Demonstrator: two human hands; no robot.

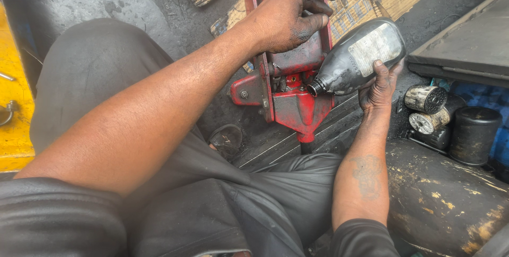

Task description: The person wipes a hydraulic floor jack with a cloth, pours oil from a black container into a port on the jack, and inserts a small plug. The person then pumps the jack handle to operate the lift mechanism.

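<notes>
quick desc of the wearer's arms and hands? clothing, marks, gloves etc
No gloves. Both hands, left and right, are smeared with dark grease. Dark grey sleeves end near the elbows, forearms bare. The right forearm bears a faded tattoo. No watch or rings visible.

"What was the person wearing?"

"Dark grey clothes, worn and oil-stained: trousers creased over the knees, and dark sleeves pushed up above both elbows, leaving the forearms bare."

"Any marks?"

"The left hand (289, 16) was smeared with black grease across the fingers. The right hand (379, 87) was grimy too, and a faded tattoo sat on that forearm. A dark sandal showed below."
</notes>
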